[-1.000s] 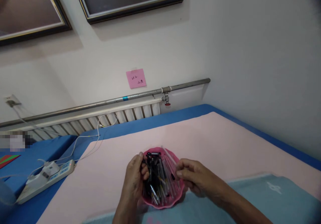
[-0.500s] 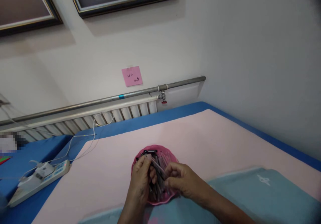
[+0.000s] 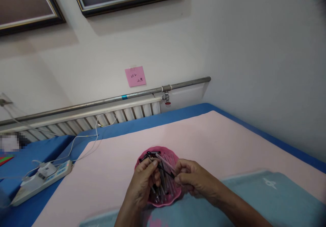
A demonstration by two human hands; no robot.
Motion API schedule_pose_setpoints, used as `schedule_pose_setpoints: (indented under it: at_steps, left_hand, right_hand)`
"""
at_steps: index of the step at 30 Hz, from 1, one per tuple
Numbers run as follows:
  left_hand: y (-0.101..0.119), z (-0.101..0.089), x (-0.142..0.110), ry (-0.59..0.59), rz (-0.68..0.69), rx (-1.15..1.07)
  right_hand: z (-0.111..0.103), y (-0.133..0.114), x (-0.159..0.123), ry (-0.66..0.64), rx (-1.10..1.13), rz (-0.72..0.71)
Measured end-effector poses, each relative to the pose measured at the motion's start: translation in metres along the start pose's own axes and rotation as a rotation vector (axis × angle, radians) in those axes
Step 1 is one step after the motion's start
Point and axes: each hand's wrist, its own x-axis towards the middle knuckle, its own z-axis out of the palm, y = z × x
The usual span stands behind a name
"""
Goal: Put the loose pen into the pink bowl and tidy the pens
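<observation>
A pink bowl (image 3: 175,196) with a wavy rim holds many slim clear tubes and black pieces that look like pen parts. Over its left side, my left hand (image 3: 145,174) is closed, thumb and index finger pinched at the upper end of a slim black stick (image 3: 165,170). My right hand (image 3: 191,177) is closed in a pinch at the bowl's right rim, where the stick's lower end meets its fingertips. A pale clear tube (image 3: 165,161) also runs from these right fingertips up and left across the bowl. The fingers partly hide what each hand grips.
The bowl stands on a pink sheet (image 3: 114,162) by a teal cloth (image 3: 249,193) over a blue surface. A power strip (image 3: 40,183) with plugged-in adapters and white cables (image 3: 96,132) lies at left. Behind run a radiator (image 3: 127,113) and a pipe (image 3: 102,103).
My right hand has shifted slightly right, away from the left. A black stick now shows between the hands, and the clear tube lies above it. My left hand keeps its pinch.
</observation>
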Motion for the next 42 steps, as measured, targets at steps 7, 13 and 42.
schedule_pose_setpoints:
  at_steps: [7, 13, 42]
  left_hand:
    - [0.005, -0.005, 0.001, 0.052, 0.006, -0.018]
    - [0.005, -0.004, -0.001, 0.05, 0.041, -0.03]
    - [0.003, 0.009, -0.007, -0.055, 0.074, -0.027]
  right_hand:
    - [0.004, -0.003, -0.004, -0.042, 0.075, 0.013]
    - [0.004, -0.009, -0.008, -0.036, 0.112, 0.026]
    - [0.001, -0.002, -0.001, -0.086, 0.339, 0.086]
